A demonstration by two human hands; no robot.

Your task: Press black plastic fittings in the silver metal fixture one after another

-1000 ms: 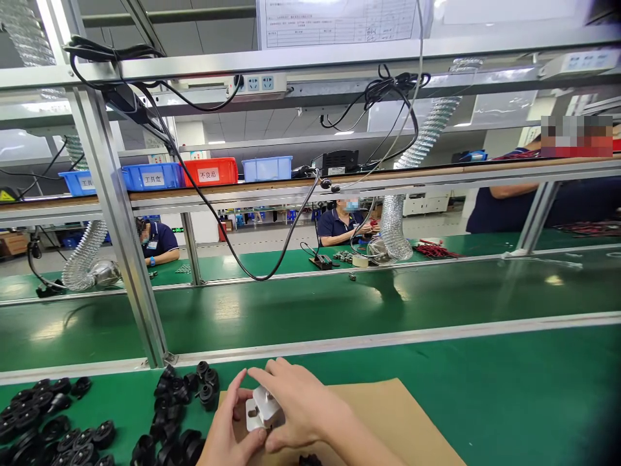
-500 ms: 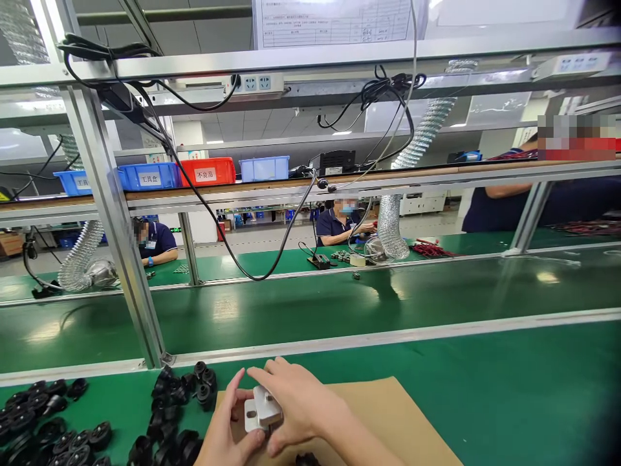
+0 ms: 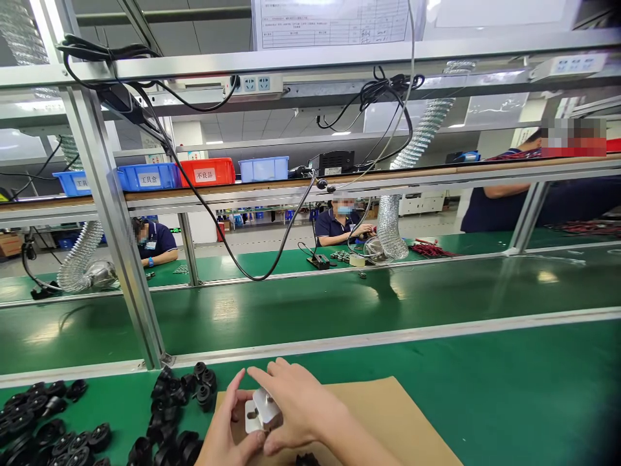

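Low in the middle of the head view, my left hand (image 3: 224,428) grips a small silver metal block (image 3: 264,414) from its left side, thumb at the lower edge. My right hand (image 3: 299,402) closes over the block from the right, its fingers arched across the top. The block looks made of two pieces, with a slotted hole on its left part and a raised part tilted at the right. Under both hands lies a sheet of brown cardboard (image 3: 383,414). A black part (image 3: 307,459) shows at the bottom edge, mostly cut off.
Many black round plastic parts (image 3: 165,414) lie on the green mat left of my hands. A metal post (image 3: 114,226) rises at the left. Beyond a moving-belt-like green strip (image 3: 310,317), co-workers (image 3: 334,223) sit at another bench. A black cable (image 3: 242,272) hangs ahead.
The raised part of the metal block has tilted a little within my hands. Both hands keep nearly the same place and grip.
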